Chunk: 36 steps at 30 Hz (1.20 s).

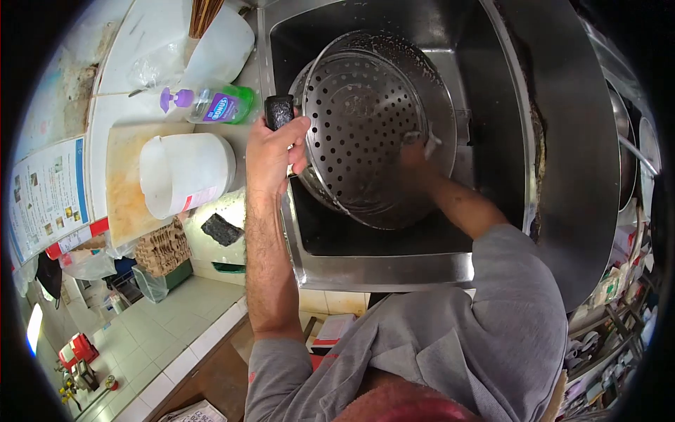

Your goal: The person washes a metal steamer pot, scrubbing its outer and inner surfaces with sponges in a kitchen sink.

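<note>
A large metal steamer pot point(365, 105) with a perforated bottom lies tilted in the steel sink point(387, 267), its opening facing the camera. My left hand point(280, 144) is wrapped round the pot's black side handle point(279, 111) at the left rim. Inside the pot, on its right part, is my right hand point(415, 151), blurred by motion. A small whitish thing point(433, 144) shows beside its fingers; what it is cannot be made out.
Left of the sink are a green soap bottle point(232, 105) with a purple pump, a white plastic container point(190, 172) and a dark scouring pad point(221, 229). A large dark metal surface point(569, 162) borders the sink on the right.
</note>
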Each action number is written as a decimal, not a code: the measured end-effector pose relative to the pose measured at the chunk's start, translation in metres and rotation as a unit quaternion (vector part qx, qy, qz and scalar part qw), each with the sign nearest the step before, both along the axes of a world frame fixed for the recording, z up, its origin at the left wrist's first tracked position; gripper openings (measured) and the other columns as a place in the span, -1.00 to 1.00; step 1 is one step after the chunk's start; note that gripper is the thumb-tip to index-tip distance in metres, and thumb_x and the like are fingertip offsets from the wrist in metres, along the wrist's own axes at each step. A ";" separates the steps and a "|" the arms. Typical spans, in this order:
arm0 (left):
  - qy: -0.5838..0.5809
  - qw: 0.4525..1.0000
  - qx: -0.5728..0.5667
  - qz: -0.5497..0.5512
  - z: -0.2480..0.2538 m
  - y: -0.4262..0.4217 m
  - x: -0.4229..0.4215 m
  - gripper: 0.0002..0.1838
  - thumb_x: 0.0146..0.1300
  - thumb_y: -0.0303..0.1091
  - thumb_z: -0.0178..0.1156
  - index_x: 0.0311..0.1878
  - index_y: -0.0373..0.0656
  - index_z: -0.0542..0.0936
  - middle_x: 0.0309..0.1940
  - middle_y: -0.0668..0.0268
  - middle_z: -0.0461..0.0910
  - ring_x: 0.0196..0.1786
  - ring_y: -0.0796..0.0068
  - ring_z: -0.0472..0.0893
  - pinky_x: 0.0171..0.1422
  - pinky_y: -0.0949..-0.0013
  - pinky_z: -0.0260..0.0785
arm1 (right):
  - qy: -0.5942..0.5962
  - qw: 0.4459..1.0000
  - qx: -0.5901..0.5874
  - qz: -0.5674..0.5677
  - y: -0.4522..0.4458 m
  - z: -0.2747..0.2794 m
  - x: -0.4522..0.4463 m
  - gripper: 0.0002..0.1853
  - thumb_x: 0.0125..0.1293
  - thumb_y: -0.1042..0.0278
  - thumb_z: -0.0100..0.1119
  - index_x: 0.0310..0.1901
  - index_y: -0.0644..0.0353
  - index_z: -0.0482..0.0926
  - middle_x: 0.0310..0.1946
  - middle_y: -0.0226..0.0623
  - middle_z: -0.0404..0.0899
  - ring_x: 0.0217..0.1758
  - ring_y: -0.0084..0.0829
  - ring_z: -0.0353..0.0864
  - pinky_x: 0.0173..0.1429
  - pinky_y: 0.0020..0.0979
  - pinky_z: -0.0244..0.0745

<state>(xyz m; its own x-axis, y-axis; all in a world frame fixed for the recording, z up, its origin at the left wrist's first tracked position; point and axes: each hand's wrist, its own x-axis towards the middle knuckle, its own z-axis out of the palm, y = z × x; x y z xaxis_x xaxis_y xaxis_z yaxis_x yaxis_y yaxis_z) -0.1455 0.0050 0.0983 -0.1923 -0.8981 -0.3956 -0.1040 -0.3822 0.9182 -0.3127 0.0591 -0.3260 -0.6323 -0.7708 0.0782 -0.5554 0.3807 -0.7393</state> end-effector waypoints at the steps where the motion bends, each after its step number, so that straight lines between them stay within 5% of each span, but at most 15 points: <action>1: 0.000 1.000 -0.008 -0.012 -0.002 -0.001 0.001 -0.84 0.04 -0.50 0.20 -0.35 -0.24 0.40 -0.68 0.43 0.32 -0.78 0.69 0.21 -0.76 0.54 0.04 | -0.314 0.942 0.059 -0.101 -0.004 0.031 -0.006 -0.63 0.26 0.33 -0.03 0.07 0.28 0.43 -0.04 -0.08 0.48 0.01 -0.21 0.46 0.07 -0.18 0.35; 3: -0.002 1.000 -0.013 -0.024 -0.001 0.002 0.002 -0.84 0.04 -0.51 0.20 -0.36 -0.24 0.40 -0.68 0.43 0.32 -0.78 0.69 0.21 -0.76 0.54 0.04 | -0.578 0.779 0.056 -0.237 -0.062 0.083 -0.016 -0.67 0.27 0.36 -0.05 0.05 0.24 0.46 -0.07 -0.18 0.52 -0.12 -0.35 0.52 -0.08 -0.28 0.47; 4: -0.008 1.000 -0.014 -0.021 0.000 0.002 0.003 -0.84 0.04 -0.51 0.20 -0.36 -0.24 0.40 -0.68 0.43 0.32 -0.78 0.69 0.21 -0.76 0.54 0.04 | -0.557 0.812 0.062 -0.161 -0.106 0.082 -0.013 -0.75 0.27 0.35 -0.07 -0.10 0.23 0.51 -0.22 -0.19 0.53 -0.22 -0.38 0.54 -0.20 -0.32 0.47; 8: 0.003 1.000 -0.006 -0.020 0.001 0.001 0.000 -0.85 0.05 -0.52 0.19 -0.36 -0.24 0.40 -0.69 0.43 0.29 -0.78 0.69 0.20 -0.76 0.53 0.05 | -0.216 0.972 -0.074 0.064 -0.152 0.199 0.099 -0.76 0.31 0.33 -0.16 -0.24 0.26 0.51 -0.36 -0.24 0.53 -0.36 -0.42 0.47 -0.30 -0.36 0.42; 9: -0.007 1.000 -0.007 -0.021 0.001 0.000 0.000 -0.85 0.05 -0.52 0.19 -0.36 -0.24 0.40 -0.69 0.43 0.29 -0.78 0.69 0.20 -0.76 0.53 0.05 | -0.321 0.904 -0.248 0.134 -0.119 0.206 0.119 -0.75 0.36 0.32 -0.19 -0.20 0.24 0.49 -0.25 -0.24 0.51 -0.21 -0.49 0.42 -0.08 -0.34 0.37; 12: -0.027 1.000 -0.009 -0.011 0.002 0.001 -0.001 -0.84 0.04 -0.51 0.20 -0.37 -0.24 0.39 -0.69 0.44 0.29 -0.77 0.70 0.20 -0.76 0.53 0.04 | -0.056 0.821 -0.348 0.449 0.018 0.205 0.103 -0.60 -0.01 0.53 0.12 -0.04 0.21 0.47 -0.15 -0.15 0.47 -0.04 -0.13 0.43 0.11 -0.18 0.31; 15: -0.008 1.000 0.001 -0.019 -0.001 0.005 0.004 -0.84 0.02 -0.51 0.21 -0.38 -0.24 0.40 -0.71 0.45 0.30 -0.78 0.71 0.20 -0.76 0.53 0.05 | 0.025 0.748 -0.099 0.656 0.072 0.158 0.011 -0.44 -0.17 0.54 0.22 0.02 0.14 0.47 -0.09 -0.16 0.42 0.02 -0.13 0.39 0.12 -0.17 0.30; 18: -0.006 1.000 -0.013 -0.015 -0.001 0.011 0.005 -0.83 0.03 -0.51 0.21 -0.38 -0.23 0.39 -0.71 0.45 0.30 -0.78 0.71 0.20 -0.76 0.53 0.04 | -0.158 0.859 -0.005 0.488 0.059 0.083 -0.042 -0.63 0.03 0.47 0.16 -0.06 0.23 0.45 -0.11 -0.08 0.37 0.04 -0.06 0.34 0.13 -0.20 0.27; 21: 0.005 1.000 -0.011 -0.024 -0.002 0.009 0.006 -0.82 0.04 -0.51 0.21 -0.35 -0.24 0.39 -0.70 0.45 0.31 -0.77 0.72 0.20 -0.76 0.54 0.03 | -0.037 0.913 0.052 0.402 0.062 0.064 -0.030 -0.63 0.08 0.40 0.12 -0.03 0.27 0.42 -0.03 0.00 0.34 0.08 -0.04 0.33 0.17 -0.18 0.25; 23: 0.004 1.000 -0.008 -0.015 -0.001 0.010 0.006 -0.82 0.04 -0.51 0.21 -0.34 -0.24 0.39 -0.69 0.45 0.31 -0.77 0.72 0.20 -0.76 0.54 0.02 | -0.053 0.855 0.156 0.493 0.073 0.180 0.013 -0.54 0.06 0.37 0.13 0.06 0.23 0.40 0.06 0.02 0.31 0.17 -0.02 0.30 0.26 -0.14 0.22; 25: 0.014 1.000 -0.003 -0.011 -0.001 0.009 0.005 -0.81 0.05 -0.52 0.21 -0.30 -0.24 0.39 -0.69 0.45 0.31 -0.76 0.71 0.21 -0.76 0.54 0.02 | -0.177 0.809 -0.154 0.538 0.071 0.168 0.069 -0.56 0.14 0.45 0.02 0.11 0.23 0.37 0.09 -0.02 0.31 0.19 -0.10 0.30 0.29 -0.19 0.21; 27: 0.011 1.000 -0.002 -0.007 -0.001 0.011 0.004 -0.81 0.05 -0.52 0.21 -0.30 -0.23 0.40 -0.69 0.45 0.31 -0.76 0.71 0.21 -0.75 0.54 0.02 | 0.071 0.728 -0.356 0.582 -0.001 0.203 0.090 -0.67 0.21 0.49 -0.06 0.02 0.31 0.43 -0.04 -0.07 0.41 0.14 -0.11 0.34 0.27 -0.22 0.21; 29: 0.009 1.000 -0.001 -0.009 -0.002 0.012 0.006 -0.80 0.05 -0.51 0.23 -0.30 -0.23 0.40 -0.69 0.46 0.30 -0.76 0.71 0.21 -0.75 0.54 0.02 | -0.263 0.749 -0.299 0.529 -0.064 0.218 0.083 -0.66 0.23 0.51 -0.11 0.04 0.31 0.42 0.01 -0.05 0.41 0.14 -0.10 0.35 0.27 -0.19 0.22; 32: 0.009 1.000 -0.008 -0.014 -0.001 0.011 0.005 -0.81 0.05 -0.52 0.22 -0.31 -0.23 0.39 -0.69 0.45 0.30 -0.76 0.70 0.21 -0.75 0.54 0.02 | 0.020 0.965 -0.180 0.190 -0.150 0.133 0.029 -0.74 0.20 0.50 -0.07 -0.09 0.29 0.49 -0.13 -0.10 0.51 -0.04 -0.13 0.47 0.12 -0.16 0.35; 36: 0.023 0.999 -0.001 -0.025 -0.003 0.007 0.005 -0.81 0.05 -0.52 0.21 -0.31 -0.23 0.38 -0.70 0.45 0.29 -0.76 0.70 0.21 -0.75 0.53 0.02 | -0.084 0.983 0.106 0.128 -0.043 -0.003 -0.039 -0.61 0.29 0.34 -0.06 0.12 0.28 0.36 0.04 0.00 0.43 0.08 -0.04 0.44 0.18 -0.12 0.29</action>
